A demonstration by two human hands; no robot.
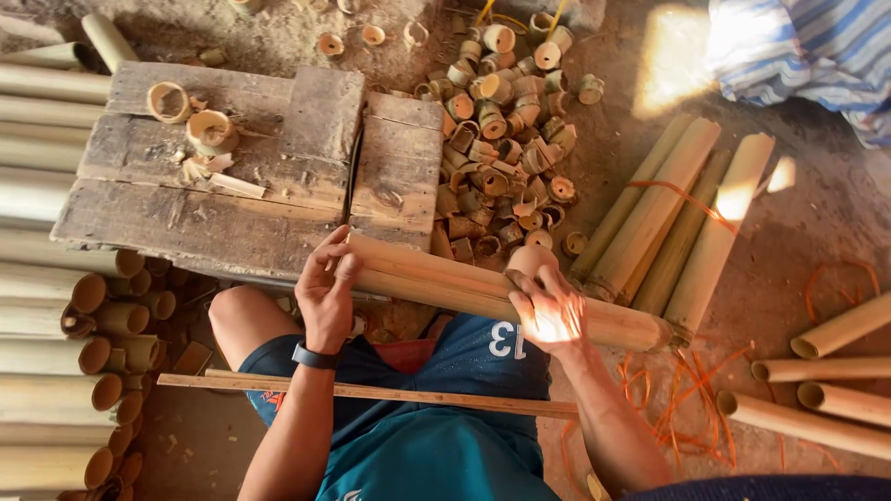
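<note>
I hold a long pale bamboo tube [445,283] across my lap, level and slanting down to the right. My left hand [327,288] grips its left end, which rests at the edge of a worn wooden bench [269,158]. My right hand [549,311] clasps the tube further right, in a patch of sunlight. A thin wooden stick [371,392] lies across my thighs below the tube. A dark watch sits on my left wrist.
A heap of short cut bamboo rings [501,139] lies on the dirt floor beyond the bench. Bundled bamboo tubes [668,223] with orange string lie at right, more tubes [826,390] far right, stacked tubes [56,306] at left. Striped cloth [807,56] sits top right.
</note>
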